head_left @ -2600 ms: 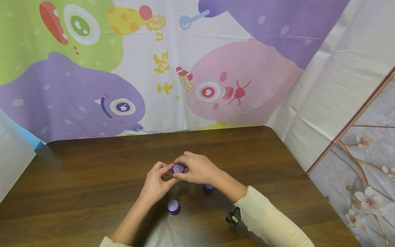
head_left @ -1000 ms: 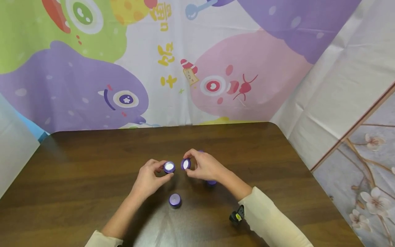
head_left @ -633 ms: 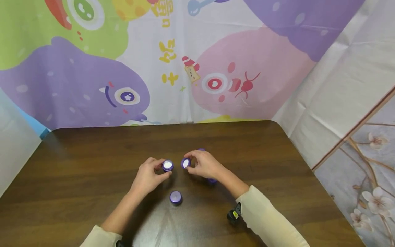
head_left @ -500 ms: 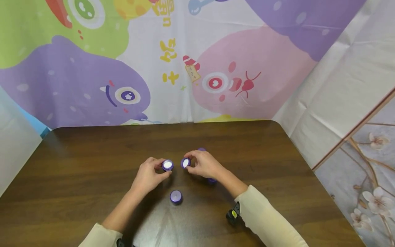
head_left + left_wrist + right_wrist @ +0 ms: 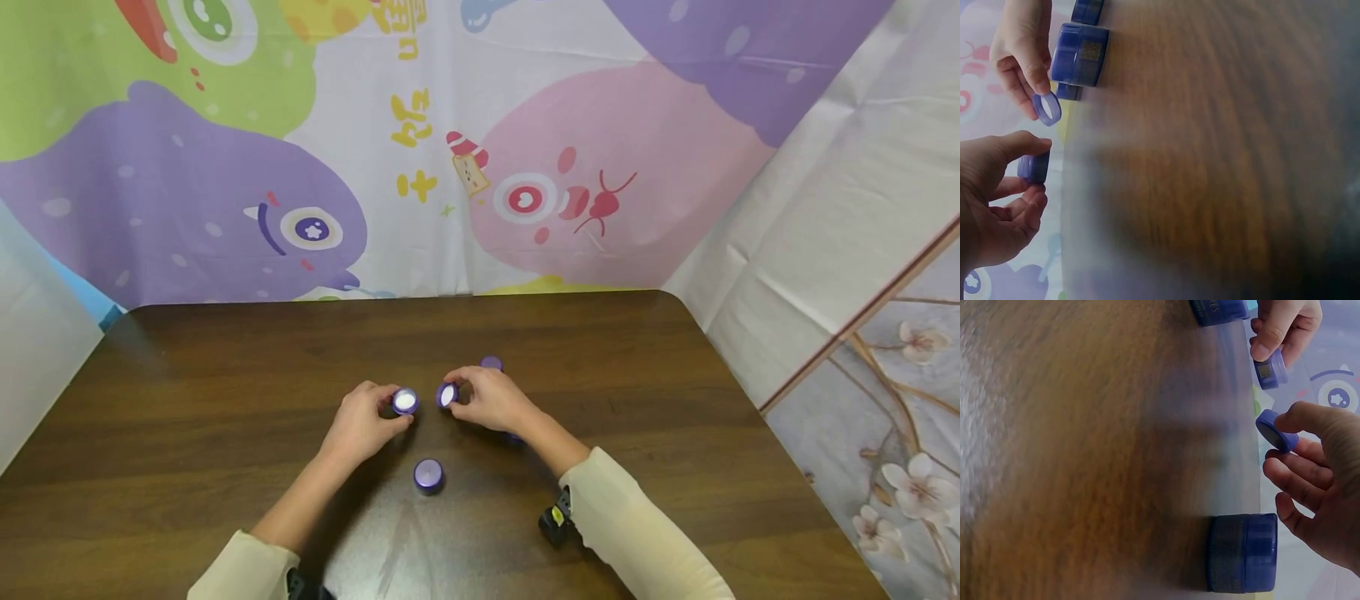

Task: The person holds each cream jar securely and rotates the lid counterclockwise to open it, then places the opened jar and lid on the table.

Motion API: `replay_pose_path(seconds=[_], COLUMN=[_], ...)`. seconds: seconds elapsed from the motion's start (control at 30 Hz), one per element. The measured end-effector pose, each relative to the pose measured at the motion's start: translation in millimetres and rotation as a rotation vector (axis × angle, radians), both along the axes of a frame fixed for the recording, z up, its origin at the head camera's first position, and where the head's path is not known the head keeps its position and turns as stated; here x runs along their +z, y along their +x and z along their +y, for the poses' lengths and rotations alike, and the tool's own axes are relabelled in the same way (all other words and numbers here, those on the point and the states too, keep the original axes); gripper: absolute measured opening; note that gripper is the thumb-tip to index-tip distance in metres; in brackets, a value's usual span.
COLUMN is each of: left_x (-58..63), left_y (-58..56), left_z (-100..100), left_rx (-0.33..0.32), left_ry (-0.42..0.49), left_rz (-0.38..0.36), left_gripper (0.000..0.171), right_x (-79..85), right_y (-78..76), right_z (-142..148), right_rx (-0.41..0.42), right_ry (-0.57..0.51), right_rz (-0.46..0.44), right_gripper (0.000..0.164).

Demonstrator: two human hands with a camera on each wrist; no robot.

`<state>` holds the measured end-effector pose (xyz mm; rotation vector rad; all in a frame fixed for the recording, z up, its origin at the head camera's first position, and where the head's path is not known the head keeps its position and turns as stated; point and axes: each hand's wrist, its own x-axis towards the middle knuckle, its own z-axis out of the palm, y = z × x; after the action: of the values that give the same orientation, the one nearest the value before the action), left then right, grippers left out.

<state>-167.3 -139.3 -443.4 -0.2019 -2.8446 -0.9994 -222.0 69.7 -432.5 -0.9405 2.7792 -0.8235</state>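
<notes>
L hand [image 5: 360, 425] grips a small purple jar [image 5: 405, 402] btw thumb & fingers, open top up, white inside showing; it's over the mid part of the tabletop [image 5: 187, 400], well in from the far edge. R hand [image 5: 491, 398] pinches the lid [image 5: 447, 395], tilted, white inner side showing; lid & jar are near each other but apart. Can't tell if either rests on the tabletop.

3 more purple jars about: a closed jar [image 5: 429, 476], upright, closer to the near edge than both hands; a far jar [image 5: 492, 363] just past R hand, twd the far edge; & a half-hidden jar [image 5: 513, 437], mostly blocked by R hand's wrist, a bit twd the R edge.

Cartoon cloth [image 5: 585, 167] hangs behind the far edge; flowered panel [image 5: 917, 482] past the R edge.
</notes>
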Motion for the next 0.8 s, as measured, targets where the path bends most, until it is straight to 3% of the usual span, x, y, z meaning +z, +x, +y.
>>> replay_pose_path(seconds=[0.8], left_x=[-4.2], left_y=[-10.2], left_z=[1.8], left_rx=[-0.032], left_ry=[-0.037], left_rz=[-0.082], left_gripper=[0.039], right_x=[-10.4], right_y=[-5.7], right_z=[-2.2], right_rx=[-0.05], right_ry=[0.072], right_rz=[-0.006], right_gripper=[0.038])
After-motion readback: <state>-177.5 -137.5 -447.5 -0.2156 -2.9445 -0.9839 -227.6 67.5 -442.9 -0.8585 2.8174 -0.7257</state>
